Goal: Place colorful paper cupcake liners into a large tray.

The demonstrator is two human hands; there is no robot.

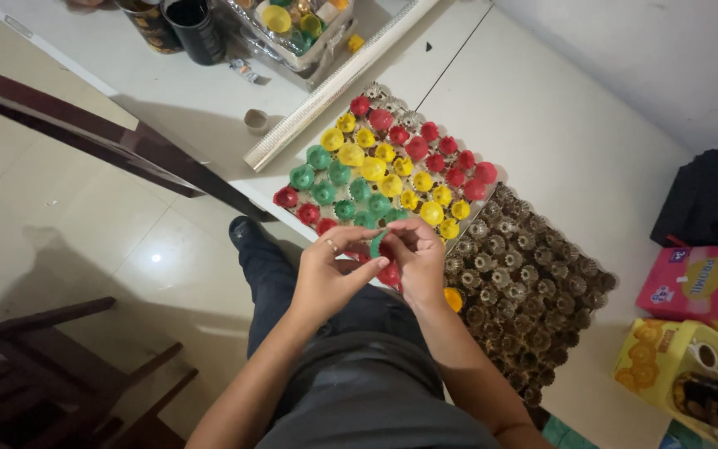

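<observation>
My left hand [327,270] and my right hand [417,258] meet in front of me at the white table's near edge. Together they pinch a small green cap-like piece [376,244], and a red piece [389,274] shows under my right fingers. Just beyond the hands lies a tray [492,198] packed with red, yellow and green pieces [373,170] set in rows. To its right a second tray [525,283] holds several dark brown ridged cups, with one orange piece [454,299] at its near left corner.
A long ridged strip [334,87] lies diagonally behind the trays. Dark jars [193,29] and a clear box of bits [301,29] stand at the back. A black bag [708,199], pink box [691,283] and yellow box [666,357] sit at right. A wooden chair [51,366] stands lower left.
</observation>
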